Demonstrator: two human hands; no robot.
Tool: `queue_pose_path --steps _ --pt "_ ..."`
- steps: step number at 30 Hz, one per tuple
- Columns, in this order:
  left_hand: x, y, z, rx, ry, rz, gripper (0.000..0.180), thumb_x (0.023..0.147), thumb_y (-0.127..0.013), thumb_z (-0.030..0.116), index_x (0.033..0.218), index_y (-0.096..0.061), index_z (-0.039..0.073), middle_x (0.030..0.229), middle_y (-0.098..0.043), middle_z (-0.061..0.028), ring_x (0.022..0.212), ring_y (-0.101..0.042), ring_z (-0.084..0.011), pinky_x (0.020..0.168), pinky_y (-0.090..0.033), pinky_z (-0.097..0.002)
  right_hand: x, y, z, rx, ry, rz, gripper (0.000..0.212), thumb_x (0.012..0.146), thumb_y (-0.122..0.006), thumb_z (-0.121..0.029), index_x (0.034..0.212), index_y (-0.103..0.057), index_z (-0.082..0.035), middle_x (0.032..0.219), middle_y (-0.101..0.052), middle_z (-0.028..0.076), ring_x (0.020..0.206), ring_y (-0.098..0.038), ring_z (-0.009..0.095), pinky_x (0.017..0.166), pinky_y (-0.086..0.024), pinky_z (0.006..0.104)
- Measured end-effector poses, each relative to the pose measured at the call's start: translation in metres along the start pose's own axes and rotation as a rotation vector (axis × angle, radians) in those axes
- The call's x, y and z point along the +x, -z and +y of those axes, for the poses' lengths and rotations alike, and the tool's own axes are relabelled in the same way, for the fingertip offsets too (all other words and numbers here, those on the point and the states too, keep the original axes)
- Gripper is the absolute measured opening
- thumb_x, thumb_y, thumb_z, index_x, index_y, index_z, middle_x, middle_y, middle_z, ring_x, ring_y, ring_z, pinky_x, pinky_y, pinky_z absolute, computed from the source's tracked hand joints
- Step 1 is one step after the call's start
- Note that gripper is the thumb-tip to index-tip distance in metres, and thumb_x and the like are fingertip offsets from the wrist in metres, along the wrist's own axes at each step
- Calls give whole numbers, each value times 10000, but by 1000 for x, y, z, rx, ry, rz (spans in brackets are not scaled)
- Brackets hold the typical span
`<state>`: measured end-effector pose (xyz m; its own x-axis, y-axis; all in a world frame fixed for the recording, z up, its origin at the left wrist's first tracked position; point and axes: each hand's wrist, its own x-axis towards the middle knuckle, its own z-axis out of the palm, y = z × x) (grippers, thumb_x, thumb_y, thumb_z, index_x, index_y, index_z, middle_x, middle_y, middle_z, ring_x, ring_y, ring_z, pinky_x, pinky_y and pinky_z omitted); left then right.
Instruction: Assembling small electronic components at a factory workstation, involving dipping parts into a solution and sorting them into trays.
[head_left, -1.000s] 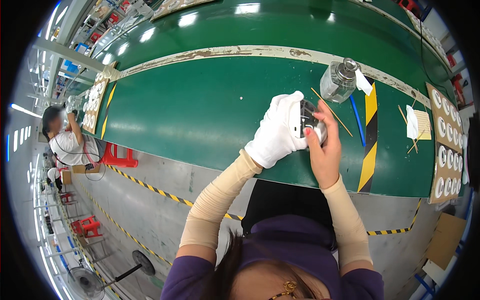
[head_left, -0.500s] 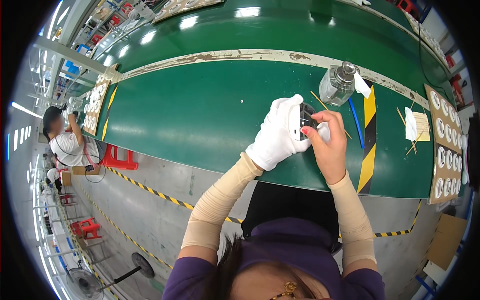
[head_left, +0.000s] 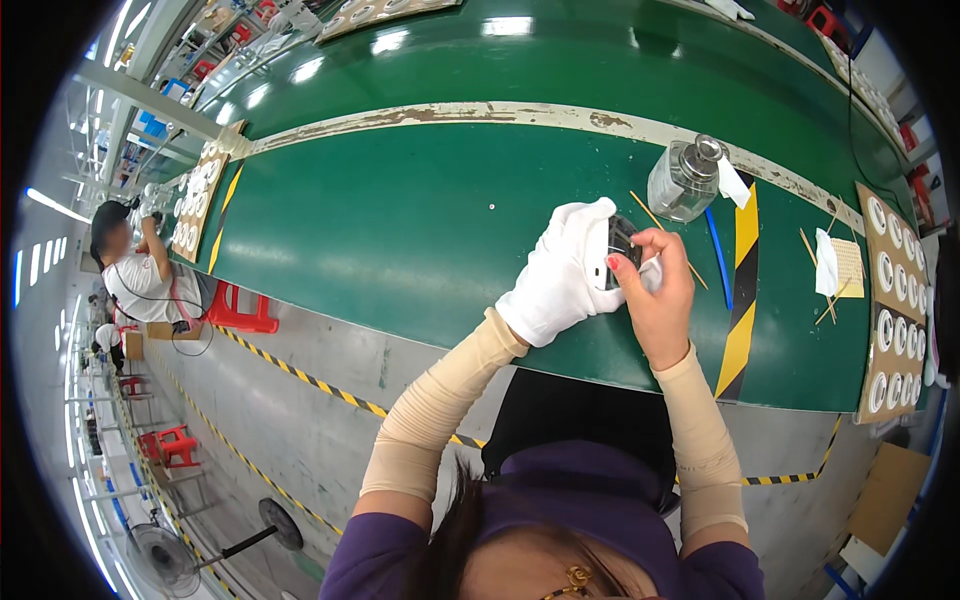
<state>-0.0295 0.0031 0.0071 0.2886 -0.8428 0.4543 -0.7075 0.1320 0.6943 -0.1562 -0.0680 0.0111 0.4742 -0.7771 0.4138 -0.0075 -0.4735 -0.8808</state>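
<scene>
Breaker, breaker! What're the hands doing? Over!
Gloved left hand: gripping white-and-dark part. Bare right hand: at its dark face. Thin stick, glass bottle nearby, apparently not blocking.

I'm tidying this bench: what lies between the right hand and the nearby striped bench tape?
From right hand to striped tape, the head view shows a wooden stick, then a blue stick.

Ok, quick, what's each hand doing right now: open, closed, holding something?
Left hand: closed, holding the round part.
Right hand: curled at the part; can't tell whether it grips anything.
</scene>
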Motion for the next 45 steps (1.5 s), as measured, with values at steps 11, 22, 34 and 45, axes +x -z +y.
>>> queue_pose_path --steps 11,22,34,45 --pt "9 30 10 65 -111 -53 419 621 -683 289 895 -519 17 844 -555 -174 815 -536 -369 743 -421 -427 -15 -15 8 -93 25 -15 144 812 -645 -9 882 -518 -11 894 -506 81 814 -492 225 769 -421 318" --pt "-13 13 8 -141 115 25 650 606 -749 281 1143 -479 35 956 -534 -176 913 -544 -351 732 -498 -417 -19 -14 -3 -246 198 -5 134 910 -545 -36 1023 -507 25 1040 -517 126 962 -500 251 892 -407 338" --pt "-8 5 0 -112 42 52 637 599 -745 285 1130 -491 39 970 -521 -178 909 -531 -345 727 -481 -411 -10 -13 6 -308 289 -9 130 930 -509 -55 1030 -509 29 1046 -508 156 936 -495 268 851 -422 352" --pt "-10 9 3 -110 90 32 652 613 -752 338 1136 -483 57 996 -502 -170 910 -541 -345 730 -495 -412 -18 -16 8 -306 295 40 188 939 -507 -51 1106 -500 35 1098 -516 151 991 -506 268 886 -414 356"
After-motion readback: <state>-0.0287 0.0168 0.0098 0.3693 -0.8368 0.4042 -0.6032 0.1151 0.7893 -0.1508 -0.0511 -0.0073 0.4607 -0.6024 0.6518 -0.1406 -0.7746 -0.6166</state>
